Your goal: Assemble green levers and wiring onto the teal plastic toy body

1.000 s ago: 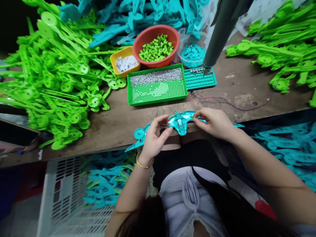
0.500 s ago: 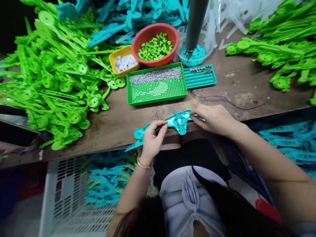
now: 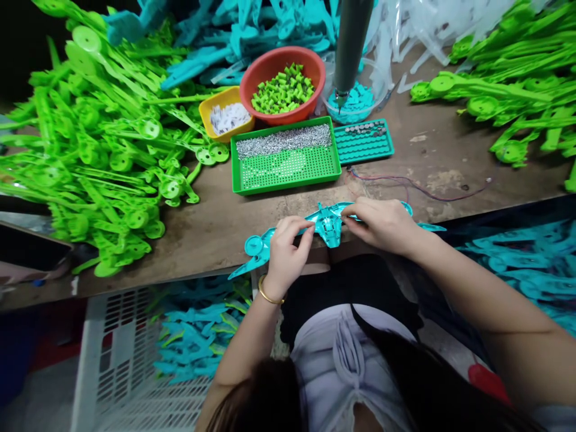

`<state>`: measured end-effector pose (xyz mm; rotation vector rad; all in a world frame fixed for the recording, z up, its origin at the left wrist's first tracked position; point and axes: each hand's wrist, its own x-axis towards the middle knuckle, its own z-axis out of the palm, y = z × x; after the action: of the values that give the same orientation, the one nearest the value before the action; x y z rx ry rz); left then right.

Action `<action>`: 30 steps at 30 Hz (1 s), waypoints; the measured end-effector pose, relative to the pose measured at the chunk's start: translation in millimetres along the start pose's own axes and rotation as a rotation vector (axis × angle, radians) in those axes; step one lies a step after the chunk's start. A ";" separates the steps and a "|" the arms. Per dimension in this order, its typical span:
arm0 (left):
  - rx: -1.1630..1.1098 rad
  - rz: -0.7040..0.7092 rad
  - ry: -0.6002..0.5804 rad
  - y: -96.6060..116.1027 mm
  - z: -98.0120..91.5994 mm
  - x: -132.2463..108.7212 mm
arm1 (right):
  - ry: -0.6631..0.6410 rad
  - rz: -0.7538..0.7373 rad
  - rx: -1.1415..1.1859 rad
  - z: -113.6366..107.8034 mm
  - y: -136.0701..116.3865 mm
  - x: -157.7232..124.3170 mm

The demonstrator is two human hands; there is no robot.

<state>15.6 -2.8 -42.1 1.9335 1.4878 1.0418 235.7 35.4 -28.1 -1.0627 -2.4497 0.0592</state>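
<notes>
A turquoise plastic winged shell [image 3: 329,225], shaped like a toy aircraft half, lies at the table's front edge with its hollow, ribbed side up. My left hand [image 3: 288,246] is closed on its left wing, thumb and fingertips beside the middle section. Over the right wing, my right hand [image 3: 382,221] has its thumb and fingers pinched close to the shell's centre. Whatever is between those fingertips is too small to make out. Thin red and dark wires [image 3: 405,178] lie on the table just beyond my right hand, and a faint strand runs towards it.
Behind the shell stand a green tray [image 3: 288,187] of small metal pieces, a turquoise tray [image 3: 364,150], a red bowl [image 3: 282,114] of green pieces and a yellow tub [image 3: 227,135]. A dark hanging screwdriver [image 3: 351,54] points down there. Green parts [image 3: 112,156] heap up leftward.
My right hand has shifted slightly left, its fingertips now nearer the shell's middle, and more of the right wing shows. My left hand has moved a little right along the left wing.
</notes>
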 end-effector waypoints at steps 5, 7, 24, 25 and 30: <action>0.054 0.020 -0.009 -2.4 4.9 -0.1 | -0.049 0.090 0.040 7.8 1.2 -3.9; 0.078 0.016 -0.012 -3.5 6.2 -1.1 | -0.124 0.187 -0.011 9.1 3.0 -4.0; 0.308 -0.001 -0.232 -6.7 -0.3 6.1 | -0.591 0.347 0.056 8.7 -7.1 19.5; 0.316 0.007 -0.229 -7.9 -5.1 6.8 | -0.587 0.342 0.080 8.1 -6.3 18.5; 0.319 -0.010 -0.156 -20.1 -21.2 5.9 | -0.604 0.235 0.178 4.7 -4.3 12.7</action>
<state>-12.4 7.1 -43.1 2.1631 1.6497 0.6614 223.3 41.9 -26.4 -1.3989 -2.7390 0.7594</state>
